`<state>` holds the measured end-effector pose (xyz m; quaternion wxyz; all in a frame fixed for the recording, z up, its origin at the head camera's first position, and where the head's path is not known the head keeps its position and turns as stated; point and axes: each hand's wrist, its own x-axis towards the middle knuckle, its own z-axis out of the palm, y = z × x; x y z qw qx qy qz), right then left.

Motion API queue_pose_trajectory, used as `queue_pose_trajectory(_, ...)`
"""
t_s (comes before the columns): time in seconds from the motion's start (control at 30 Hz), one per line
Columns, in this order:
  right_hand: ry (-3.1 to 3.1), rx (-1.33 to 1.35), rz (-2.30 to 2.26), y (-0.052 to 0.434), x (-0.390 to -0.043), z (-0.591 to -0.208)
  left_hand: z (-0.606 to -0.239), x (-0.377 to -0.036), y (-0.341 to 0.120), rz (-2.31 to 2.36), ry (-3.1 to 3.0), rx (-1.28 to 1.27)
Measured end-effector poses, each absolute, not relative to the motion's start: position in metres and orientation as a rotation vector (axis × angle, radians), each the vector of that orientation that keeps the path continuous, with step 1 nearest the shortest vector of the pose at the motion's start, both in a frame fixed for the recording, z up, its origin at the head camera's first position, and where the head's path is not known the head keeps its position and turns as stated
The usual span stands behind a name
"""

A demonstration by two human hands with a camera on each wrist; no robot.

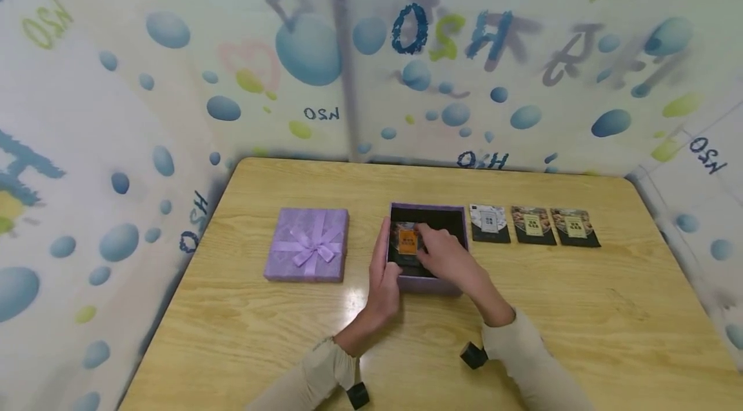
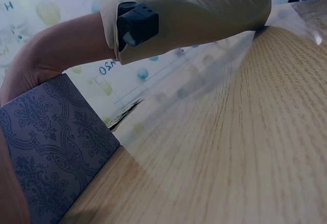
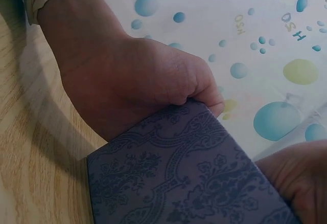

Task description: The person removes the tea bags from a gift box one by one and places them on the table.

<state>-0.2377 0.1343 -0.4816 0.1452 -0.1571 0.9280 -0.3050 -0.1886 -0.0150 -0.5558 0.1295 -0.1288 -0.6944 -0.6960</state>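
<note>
A purple patterned gift box (image 1: 429, 286) with a black inside stands uncovered at the middle of the table. My left hand (image 1: 384, 285) holds its left wall, fingers along the outside and thumb over the rim near the front corner. Inside the box, towards its left, is a dark packet (image 1: 408, 243) with an orange label. My right hand (image 1: 449, 259) reaches in over the front right side and pinches that packet's right edge. In the right wrist view, the box wall (image 3: 168, 173) hides the fingertips.
A purple lid (image 1: 307, 246) with a ribbon bow lies left of the box. To the right, in a row, lie a packet with a white label (image 1: 489, 222) and two packets with yellow labels, one nearer (image 1: 533, 225) and one farther right (image 1: 574, 226). Patterned walls enclose the wooden table.
</note>
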Motion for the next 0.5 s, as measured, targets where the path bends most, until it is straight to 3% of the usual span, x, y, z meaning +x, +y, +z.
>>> queue_pose_trajectory(0.5, 2.794, -0.482, -0.951, 0.1322, -0.2403, -0.483, -0.5544, -0.1895, -0.0151, -2.018, -2.03, -0.375)
